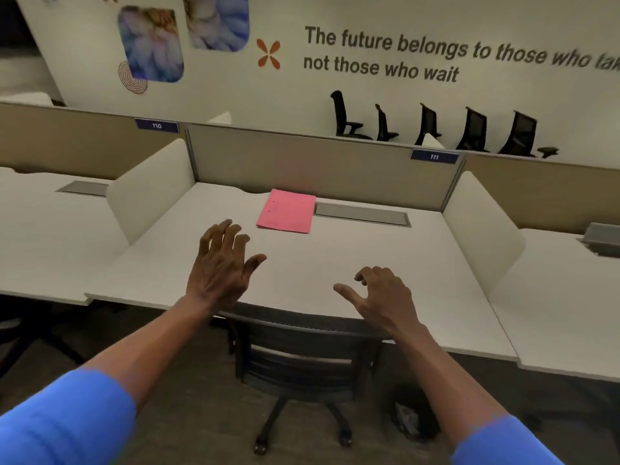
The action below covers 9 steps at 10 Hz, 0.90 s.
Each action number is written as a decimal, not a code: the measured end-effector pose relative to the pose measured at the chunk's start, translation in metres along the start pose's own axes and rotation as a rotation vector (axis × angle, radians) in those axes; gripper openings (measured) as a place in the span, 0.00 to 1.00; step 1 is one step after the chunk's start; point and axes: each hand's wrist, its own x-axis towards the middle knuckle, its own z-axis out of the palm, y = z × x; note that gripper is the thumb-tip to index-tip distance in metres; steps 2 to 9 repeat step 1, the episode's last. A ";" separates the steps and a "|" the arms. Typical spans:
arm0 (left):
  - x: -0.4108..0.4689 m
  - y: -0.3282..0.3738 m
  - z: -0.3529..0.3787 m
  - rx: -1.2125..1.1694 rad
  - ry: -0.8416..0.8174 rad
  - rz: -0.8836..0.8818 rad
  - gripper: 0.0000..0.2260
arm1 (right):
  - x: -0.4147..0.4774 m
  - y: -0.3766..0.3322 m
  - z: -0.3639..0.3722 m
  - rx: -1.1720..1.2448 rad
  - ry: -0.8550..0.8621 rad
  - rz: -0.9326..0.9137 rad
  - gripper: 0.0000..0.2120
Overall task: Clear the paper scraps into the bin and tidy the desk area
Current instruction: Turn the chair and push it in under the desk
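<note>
A pink folder [286,211] lies flat at the back of the white desk [385,256], left of a grey cable flap. My left hand [221,263] hovers over the desk's near left part, fingers spread, holding nothing. Over the near right part, my right hand [382,297] is also open and holds nothing. A dark bin [416,414] with crumpled paper inside stands on the floor under the desk's right side. No loose scraps show on the desk top.
A black mesh office chair [302,357] is pushed in under the desk between my arms. White side dividers [151,189] and a beige back panel [318,162] enclose the desk. Neighbouring desks lie left and right; several black chairs stand beyond the partition.
</note>
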 end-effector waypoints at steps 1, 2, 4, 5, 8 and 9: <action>0.028 -0.003 -0.033 0.017 0.084 0.027 0.33 | 0.027 -0.019 -0.037 -0.012 0.083 -0.038 0.39; 0.028 -0.003 -0.033 0.017 0.084 0.027 0.33 | 0.027 -0.019 -0.037 -0.012 0.083 -0.038 0.39; 0.028 -0.003 -0.033 0.017 0.084 0.027 0.33 | 0.027 -0.019 -0.037 -0.012 0.083 -0.038 0.39; 0.028 -0.003 -0.033 0.017 0.084 0.027 0.33 | 0.027 -0.019 -0.037 -0.012 0.083 -0.038 0.39; 0.028 -0.003 -0.033 0.017 0.084 0.027 0.33 | 0.027 -0.019 -0.037 -0.012 0.083 -0.038 0.39; 0.028 -0.003 -0.033 0.017 0.084 0.027 0.33 | 0.027 -0.019 -0.037 -0.012 0.083 -0.038 0.39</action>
